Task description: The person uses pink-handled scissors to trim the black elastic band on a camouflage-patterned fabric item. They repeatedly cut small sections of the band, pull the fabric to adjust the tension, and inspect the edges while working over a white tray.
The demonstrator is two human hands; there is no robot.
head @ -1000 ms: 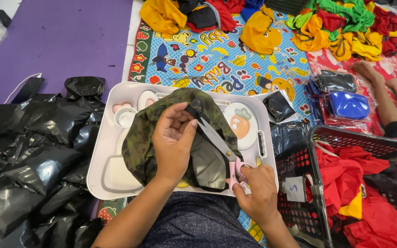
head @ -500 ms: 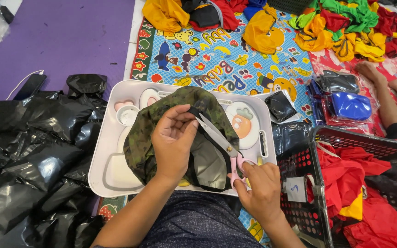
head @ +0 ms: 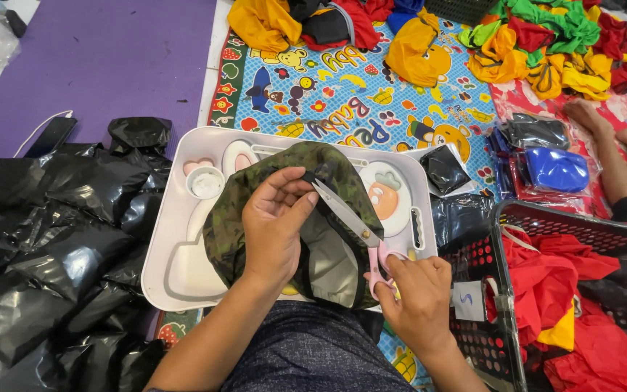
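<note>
A camouflage-green fabric piece (head: 255,181) lies over a white plastic tray (head: 172,272) on my lap. My left hand (head: 273,225) pinches the fabric near its top edge. In my right hand (head: 415,294) I hold pink-handled scissors (head: 350,218), the blades pointing up-left and meeting the fabric by my left thumb.
Black plastic bags (head: 45,239) pile up at left on a purple mat (head: 103,58). A dark basket (head: 582,305) of red cloth stands at right. Coloured cloth (head: 546,43) lies at the back on a patterned mat (head: 342,101). Another person's bare feet (head: 618,131) rest at right.
The scissors blades have slid a little further up toward my left thumb. Both hands otherwise stay in place on the fabric.
</note>
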